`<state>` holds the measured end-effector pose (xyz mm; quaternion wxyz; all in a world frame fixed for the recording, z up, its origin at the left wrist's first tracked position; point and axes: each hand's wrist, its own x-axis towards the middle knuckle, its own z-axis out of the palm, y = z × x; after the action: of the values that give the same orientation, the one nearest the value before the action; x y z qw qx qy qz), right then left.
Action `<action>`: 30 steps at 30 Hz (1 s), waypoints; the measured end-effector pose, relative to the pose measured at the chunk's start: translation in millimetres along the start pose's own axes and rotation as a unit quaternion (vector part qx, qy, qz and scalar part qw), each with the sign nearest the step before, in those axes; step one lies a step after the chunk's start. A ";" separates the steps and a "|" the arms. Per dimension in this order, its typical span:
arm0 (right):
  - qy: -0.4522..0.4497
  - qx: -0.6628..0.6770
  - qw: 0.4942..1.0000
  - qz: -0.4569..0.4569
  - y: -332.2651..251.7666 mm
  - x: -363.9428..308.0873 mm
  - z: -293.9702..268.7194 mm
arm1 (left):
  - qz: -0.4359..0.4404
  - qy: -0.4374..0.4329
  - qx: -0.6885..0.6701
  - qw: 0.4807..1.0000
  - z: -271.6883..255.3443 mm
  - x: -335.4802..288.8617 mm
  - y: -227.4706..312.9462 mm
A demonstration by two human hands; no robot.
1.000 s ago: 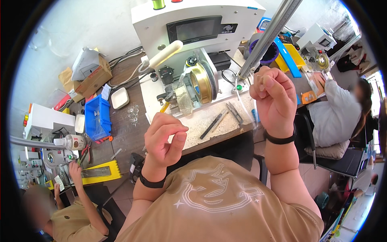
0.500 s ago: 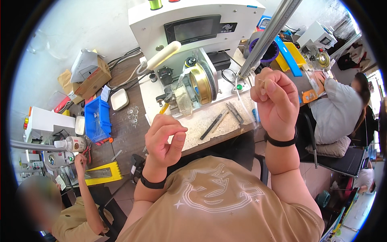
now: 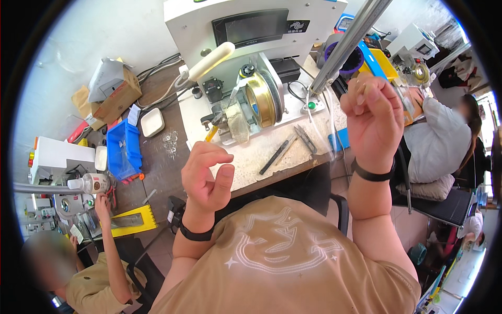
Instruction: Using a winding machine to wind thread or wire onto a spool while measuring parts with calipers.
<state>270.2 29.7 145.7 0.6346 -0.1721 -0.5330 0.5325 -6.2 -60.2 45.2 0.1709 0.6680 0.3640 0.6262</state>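
Note:
My left hand (image 3: 206, 178) hangs in front of the white machine's base, near the table edge. Its fingers curl loosely, with a gap between thumb and forefinger and nothing visible in it. Higher and to the right, my right hand (image 3: 375, 121) is raised with fingers and thumb drawn together; whatever they hold is too small to make out. Between the hands stands the white machine (image 3: 193, 36), with a gold wheel (image 3: 260, 100) and a dark screen (image 3: 248, 27). On its pale worktop lie a black pen-like tool (image 3: 276, 156) and grey tweezers (image 3: 306, 139).
A white lamp arm (image 3: 212, 62) and a slanting metal post (image 3: 348, 47) rise near the machine. Leftward are a blue bin (image 3: 124, 149), a white dish (image 3: 152, 122) and small clear rings (image 3: 170, 144). Co-workers sit at left (image 3: 99, 280) and right (image 3: 439, 136).
My right hand has moved right and slightly up, its fingers still together. My left hand has shifted a little left, and the gap between its thumb and forefinger has widened.

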 end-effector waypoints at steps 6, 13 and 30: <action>0.036 -0.002 0.999 -0.022 -8.7 15.7 -16.7 | -0.031 0.018 0.004 0.999 -3.3 -6.2 -0.2; 0.031 -0.036 0.998 -0.039 -23.7 30.0 -38.6 | -0.064 0.041 -0.010 0.997 -2.3 -10.6 -4.7; 0.208 -0.068 0.963 -0.159 -124.6 -27.6 -181.3 | -0.131 0.042 0.006 0.990 15.8 -8.8 -12.9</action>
<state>491.2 22.8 162.4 0.7951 -0.2346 -0.4445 0.3395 6.0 -54.0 27.6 0.2322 0.5888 0.4588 0.6236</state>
